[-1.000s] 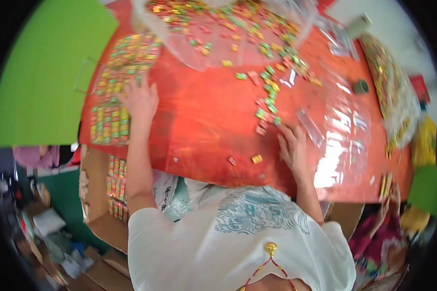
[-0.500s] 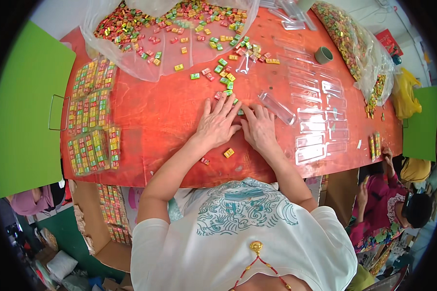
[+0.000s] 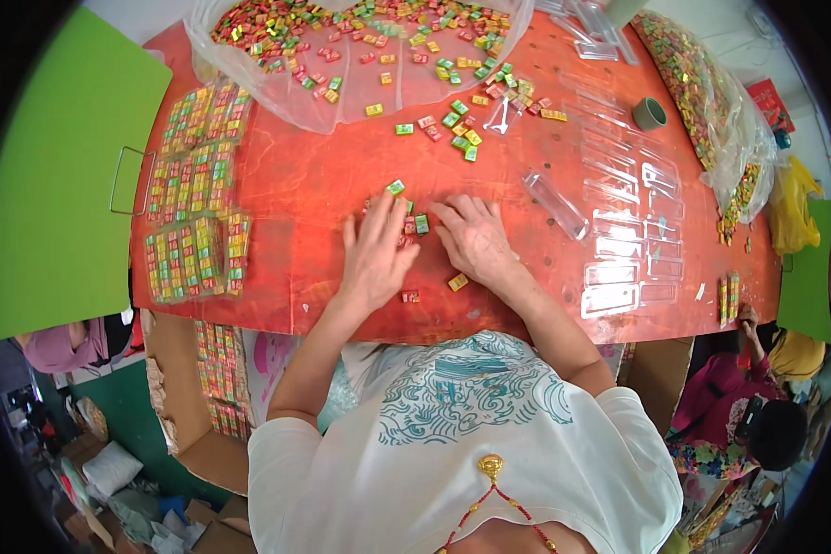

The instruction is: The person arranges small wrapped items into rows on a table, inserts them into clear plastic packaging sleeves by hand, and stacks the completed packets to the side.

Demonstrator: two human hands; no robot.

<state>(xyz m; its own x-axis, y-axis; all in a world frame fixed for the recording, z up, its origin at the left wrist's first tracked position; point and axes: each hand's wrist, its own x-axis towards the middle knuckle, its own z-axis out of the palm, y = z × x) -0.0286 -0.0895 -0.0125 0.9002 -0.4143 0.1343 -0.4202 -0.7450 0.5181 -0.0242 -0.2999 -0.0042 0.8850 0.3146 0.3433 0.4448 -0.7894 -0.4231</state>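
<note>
My left hand (image 3: 375,251) rests over a small group of colourful little packets, its fingers spread and touching some of them. Among these, a green packet (image 3: 422,224) lies between my hands, and another green packet (image 3: 394,187) sits just beyond my left fingertips. Others are partly hidden under the fingers. To their right, my right hand (image 3: 476,242) lies on the red table (image 3: 295,212) with bent, parted fingers and nothing visible in it. A yellow packet (image 3: 458,283) and a red packet (image 3: 411,296) lie nearer to me, below the hands.
A transparent bag (image 3: 291,111) spills many packets at the back. Filled trays (image 3: 185,263) are stacked at left. Transparent plastic trays (image 3: 616,247) line the right, with one loose tray (image 3: 556,205) and a green cup (image 3: 649,114). A co-worker's hand (image 3: 748,319) is at the right edge.
Both hands have come back toward me and farther apart, and the left one has drawn several packets away from the larger scatter. The view has shifted slightly.
</note>
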